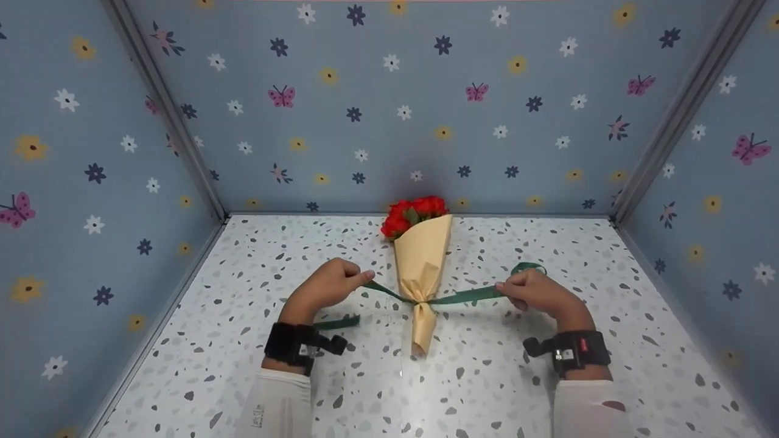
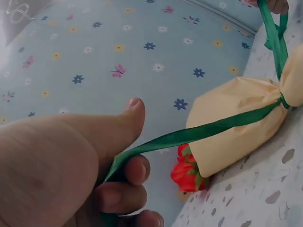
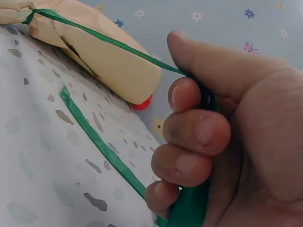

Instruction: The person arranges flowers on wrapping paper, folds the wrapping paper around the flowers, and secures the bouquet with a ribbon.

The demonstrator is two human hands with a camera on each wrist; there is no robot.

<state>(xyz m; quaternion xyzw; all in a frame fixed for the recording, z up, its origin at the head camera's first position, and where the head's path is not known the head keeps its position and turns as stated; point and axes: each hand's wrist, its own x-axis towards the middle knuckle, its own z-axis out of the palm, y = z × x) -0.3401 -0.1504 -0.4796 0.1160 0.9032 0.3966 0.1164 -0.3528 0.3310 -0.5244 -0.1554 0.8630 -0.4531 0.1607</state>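
A bouquet of red flowers (image 1: 398, 220) in tan wrapping paper (image 1: 423, 249) lies on the speckled tabletop, blooms toward the back wall. Round its narrow neck runs a green ribbon (image 1: 468, 296), stretched out to both sides. My left hand (image 1: 331, 285) pinches the left length with curled fingers. On the other side, my right hand (image 1: 541, 292) grips the right length. In the right wrist view, part of the ribbon (image 3: 189, 208) is bunched in that palm, and a loose tail (image 3: 104, 149) trails over the table. Another ribbon end (image 1: 338, 323) shows below the left hand.
Blue panels (image 1: 401, 91) printed with flowers and butterflies enclose the back and both sides of the table (image 1: 487, 389). Grey metal posts (image 1: 688, 103) stand at the corners. Each wrist wears a black camera strap (image 1: 289, 347).
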